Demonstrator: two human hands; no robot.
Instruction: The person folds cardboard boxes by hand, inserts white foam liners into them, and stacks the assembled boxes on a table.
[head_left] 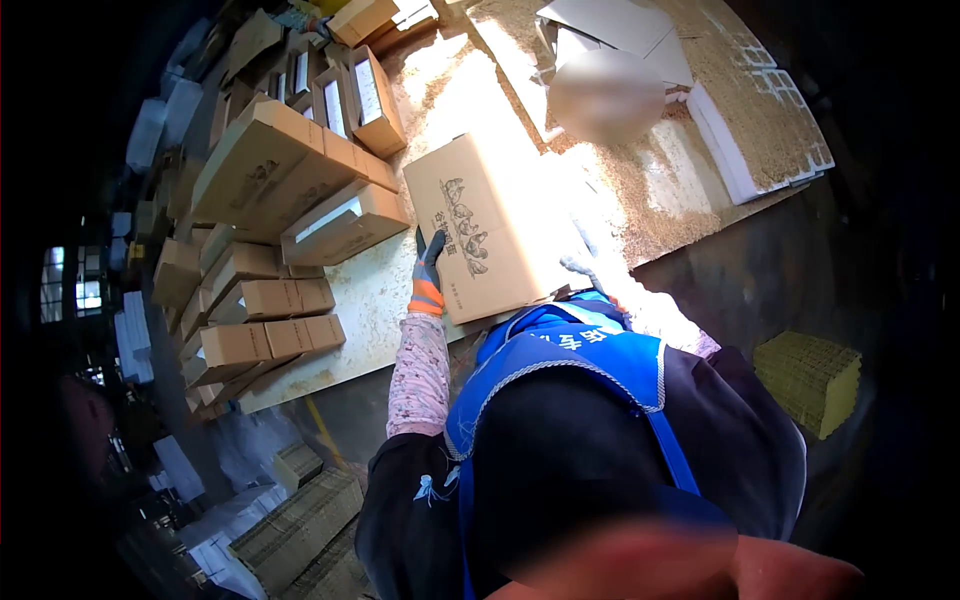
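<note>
A brown cardboard box (472,225) lies in front of me on the work table, its printed face with line-drawn figures and characters turned up. My left hand (428,275), in a grey and orange glove, grips the box's left edge, with the thumb over the printed face. At the box's near right side is my right hand (578,264), also gloved and partly washed out by glare. Its fingers look bent against the box's edge. The box's right part is bleached by strong light.
Open cartons (345,225) with white contents crowd the table's left side. White blocks with a brown, crumbly top (765,130) stand at the far right, beside loose pale sheets (630,30). A bound yellowish bundle (808,380) is at lower right; stacked flat cardboard (300,530) lies lower left.
</note>
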